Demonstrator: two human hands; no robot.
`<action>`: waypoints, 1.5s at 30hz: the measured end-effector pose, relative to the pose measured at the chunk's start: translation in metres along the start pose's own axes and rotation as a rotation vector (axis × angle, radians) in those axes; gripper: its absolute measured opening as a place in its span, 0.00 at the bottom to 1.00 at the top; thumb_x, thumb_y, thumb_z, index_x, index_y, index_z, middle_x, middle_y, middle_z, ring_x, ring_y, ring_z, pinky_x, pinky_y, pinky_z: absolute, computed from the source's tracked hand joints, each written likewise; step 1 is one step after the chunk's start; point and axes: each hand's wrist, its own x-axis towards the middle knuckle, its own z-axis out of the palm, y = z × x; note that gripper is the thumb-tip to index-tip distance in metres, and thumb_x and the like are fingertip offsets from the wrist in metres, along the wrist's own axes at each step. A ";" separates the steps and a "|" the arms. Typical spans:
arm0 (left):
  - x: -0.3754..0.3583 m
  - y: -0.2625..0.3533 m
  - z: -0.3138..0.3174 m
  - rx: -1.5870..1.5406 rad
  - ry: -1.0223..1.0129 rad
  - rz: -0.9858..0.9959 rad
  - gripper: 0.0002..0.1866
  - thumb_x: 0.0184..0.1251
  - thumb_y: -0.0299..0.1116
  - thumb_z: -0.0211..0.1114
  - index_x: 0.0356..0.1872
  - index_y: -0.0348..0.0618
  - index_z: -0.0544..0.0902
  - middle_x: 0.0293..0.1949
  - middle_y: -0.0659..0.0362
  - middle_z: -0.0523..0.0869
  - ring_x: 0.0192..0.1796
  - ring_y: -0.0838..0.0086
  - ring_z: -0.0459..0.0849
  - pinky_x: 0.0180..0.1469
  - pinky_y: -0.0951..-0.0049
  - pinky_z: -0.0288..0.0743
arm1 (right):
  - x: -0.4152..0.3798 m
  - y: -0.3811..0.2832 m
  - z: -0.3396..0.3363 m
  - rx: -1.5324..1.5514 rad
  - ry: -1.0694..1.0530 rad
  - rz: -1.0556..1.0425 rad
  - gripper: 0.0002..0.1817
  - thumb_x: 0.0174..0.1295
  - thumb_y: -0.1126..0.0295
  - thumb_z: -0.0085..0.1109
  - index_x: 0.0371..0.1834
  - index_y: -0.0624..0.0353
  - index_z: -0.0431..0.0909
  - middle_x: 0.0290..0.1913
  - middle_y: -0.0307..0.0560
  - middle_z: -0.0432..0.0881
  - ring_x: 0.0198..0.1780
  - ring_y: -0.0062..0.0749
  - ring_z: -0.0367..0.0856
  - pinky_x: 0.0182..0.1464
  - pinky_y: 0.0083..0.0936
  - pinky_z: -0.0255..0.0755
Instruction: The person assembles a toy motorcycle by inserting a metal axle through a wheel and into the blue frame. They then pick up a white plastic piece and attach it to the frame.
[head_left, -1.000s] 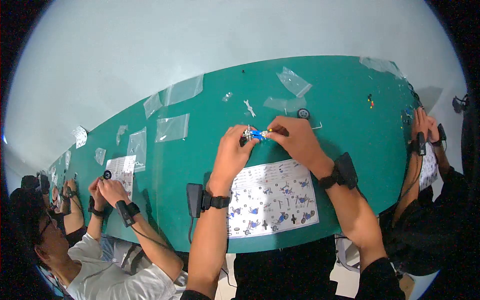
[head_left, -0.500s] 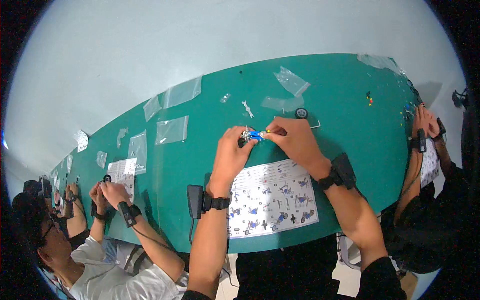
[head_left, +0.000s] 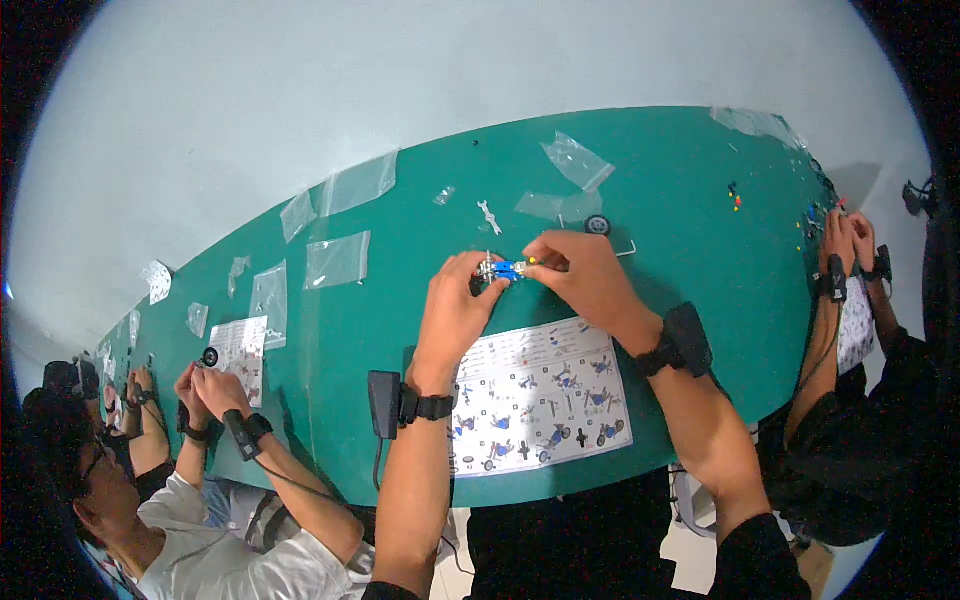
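Above the top edge of the printed instruction sheet (head_left: 540, 400), both hands meet at a small blue and silver model (head_left: 507, 270). My left hand (head_left: 462, 300) is closed around its left end, thumb below and fingers above. A dark round part shows beneath those fingers. At the right end my right hand (head_left: 580, 275) pinches a tiny yellow piece (head_left: 533, 261) between thumb and forefinger, right against the model. Just beyond my right hand lie a black wheel (head_left: 597, 225) and a bent hex key (head_left: 626, 249). A small silver wrench (head_left: 489, 217) rests farther up the green table.
Clear plastic bags (head_left: 338, 260) are spread over the left and back of the green table (head_left: 400, 330). Small coloured parts (head_left: 737, 200) lie at the right. Co-workers sit on both sides; the left person's hands (head_left: 215, 390) hold a small wheel (head_left: 209, 356).
The view has shifted slightly, so the table things sit a little farther left. My hands keep their grip on the model. The right-hand co-worker's hands have moved slightly apart.
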 end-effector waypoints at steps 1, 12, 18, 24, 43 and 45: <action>0.000 0.001 -0.001 -0.005 0.000 0.011 0.14 0.62 0.27 0.78 0.49 0.39 0.88 0.42 0.51 0.90 0.42 0.61 0.87 0.47 0.66 0.79 | 0.001 0.001 -0.002 -0.046 -0.023 -0.046 0.11 0.63 0.70 0.71 0.45 0.65 0.87 0.39 0.56 0.89 0.40 0.46 0.90 0.42 0.36 0.82; -0.001 0.011 0.004 0.051 0.032 0.150 0.13 0.59 0.20 0.72 0.45 0.39 0.83 0.43 0.49 0.88 0.45 0.53 0.88 0.48 0.62 0.80 | -0.002 0.006 -0.008 -0.095 -0.113 -0.146 0.12 0.65 0.72 0.67 0.50 0.63 0.87 0.46 0.56 0.87 0.42 0.48 0.88 0.46 0.38 0.82; 0.000 0.017 0.005 0.079 0.098 0.214 0.15 0.55 0.18 0.73 0.44 0.40 0.83 0.39 0.52 0.85 0.44 0.52 0.84 0.47 0.58 0.78 | -0.001 -0.002 -0.010 -0.103 -0.104 -0.151 0.13 0.66 0.71 0.67 0.51 0.64 0.87 0.48 0.56 0.86 0.43 0.48 0.88 0.48 0.37 0.83; 0.001 0.014 0.007 0.034 0.105 0.263 0.15 0.57 0.17 0.73 0.45 0.40 0.85 0.41 0.52 0.87 0.44 0.52 0.85 0.46 0.58 0.79 | -0.001 0.003 -0.008 -0.088 -0.087 -0.205 0.13 0.65 0.72 0.68 0.52 0.62 0.87 0.47 0.54 0.87 0.47 0.45 0.88 0.52 0.38 0.82; -0.003 0.026 0.012 -0.503 0.054 -0.086 0.15 0.70 0.18 0.63 0.55 0.42 0.78 0.53 0.58 0.81 0.59 0.71 0.80 0.64 0.73 0.73 | 0.001 -0.013 -0.007 0.611 -0.069 0.143 0.13 0.68 0.75 0.70 0.54 0.64 0.84 0.49 0.47 0.91 0.51 0.24 0.89 0.56 0.23 0.83; -0.005 0.026 0.016 -0.576 0.028 -0.149 0.16 0.71 0.21 0.60 0.57 0.44 0.77 0.49 0.59 0.80 0.55 0.72 0.81 0.62 0.74 0.73 | -0.002 -0.017 -0.002 0.605 -0.015 0.131 0.11 0.68 0.75 0.71 0.51 0.63 0.83 0.48 0.45 0.91 0.50 0.22 0.89 0.55 0.22 0.82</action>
